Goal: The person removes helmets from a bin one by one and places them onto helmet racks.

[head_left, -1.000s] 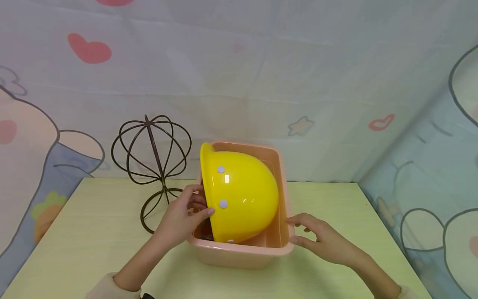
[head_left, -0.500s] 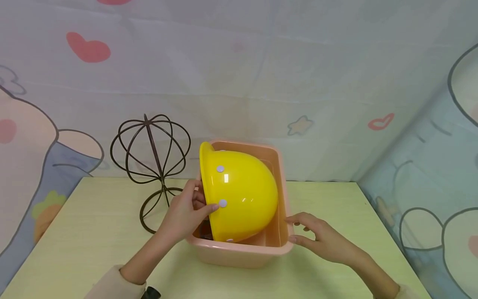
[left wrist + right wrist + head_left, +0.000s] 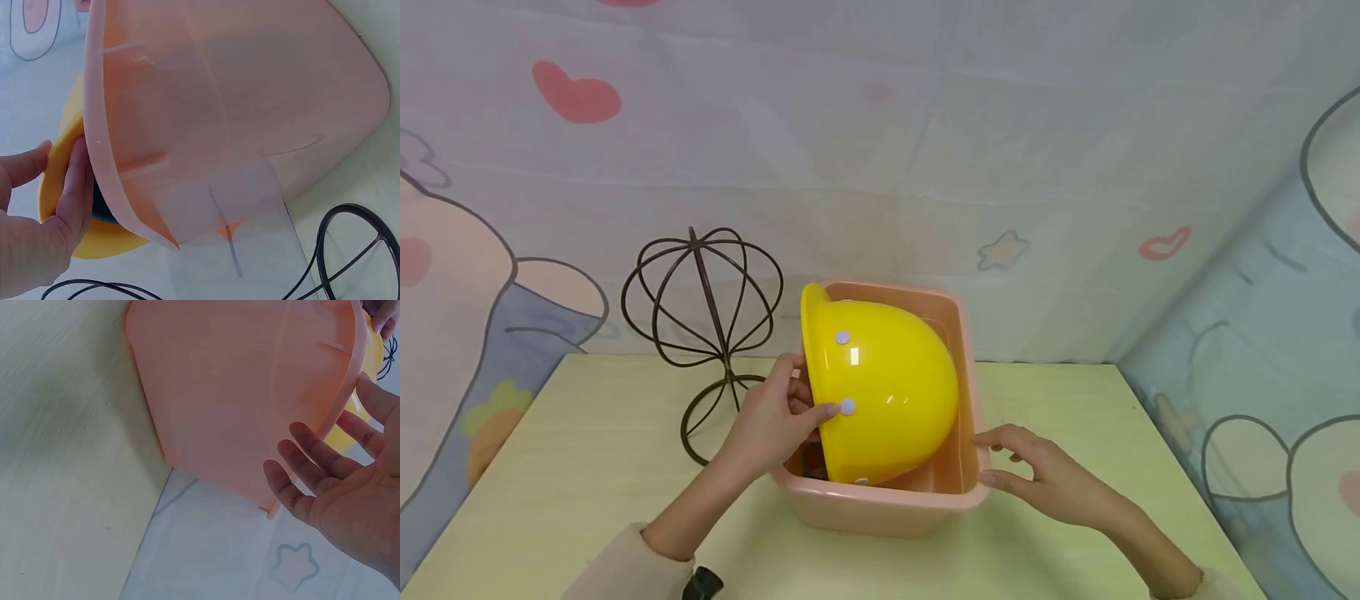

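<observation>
Left hand [image 3: 769, 425] pinching the helmet [image 3: 891, 383] by its brim, helmet sideways in the tub [image 3: 872, 514], just right of that hand, right hand [image 3: 1041, 475] loosely spread, thumb at the tub's rim, stand [image 3: 727, 364] beyond the left hand.

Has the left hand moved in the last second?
Yes, slightly: against the nearest white dot on the yellow helmet, the left hand has shifted upward in the head view; its thumb, lower before, now reaches the dot's edge.
</observation>
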Action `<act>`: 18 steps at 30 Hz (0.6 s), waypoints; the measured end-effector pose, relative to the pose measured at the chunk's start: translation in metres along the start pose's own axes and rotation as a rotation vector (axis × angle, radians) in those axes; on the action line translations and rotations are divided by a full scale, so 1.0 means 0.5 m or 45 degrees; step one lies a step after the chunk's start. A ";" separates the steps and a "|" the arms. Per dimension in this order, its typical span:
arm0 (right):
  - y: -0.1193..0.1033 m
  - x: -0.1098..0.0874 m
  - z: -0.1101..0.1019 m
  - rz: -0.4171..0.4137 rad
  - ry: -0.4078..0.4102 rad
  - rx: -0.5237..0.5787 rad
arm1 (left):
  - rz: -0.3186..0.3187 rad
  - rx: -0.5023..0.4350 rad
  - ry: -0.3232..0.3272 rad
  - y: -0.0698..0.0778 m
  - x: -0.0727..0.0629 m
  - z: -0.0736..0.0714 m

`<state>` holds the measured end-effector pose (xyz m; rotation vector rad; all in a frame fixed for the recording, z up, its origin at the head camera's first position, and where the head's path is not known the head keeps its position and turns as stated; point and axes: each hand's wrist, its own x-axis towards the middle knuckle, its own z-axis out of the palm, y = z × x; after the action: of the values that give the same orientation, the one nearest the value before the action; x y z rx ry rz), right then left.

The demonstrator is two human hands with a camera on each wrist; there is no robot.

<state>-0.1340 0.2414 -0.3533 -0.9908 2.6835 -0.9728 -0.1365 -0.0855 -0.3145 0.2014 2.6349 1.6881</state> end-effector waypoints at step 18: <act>-0.001 -0.001 0.000 0.023 0.005 -0.010 | -0.003 0.012 -0.030 0.006 0.004 0.003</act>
<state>-0.1336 0.2415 -0.3531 -0.9654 2.6963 -0.9628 -0.1380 -0.0827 -0.3124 0.2169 2.6262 1.6620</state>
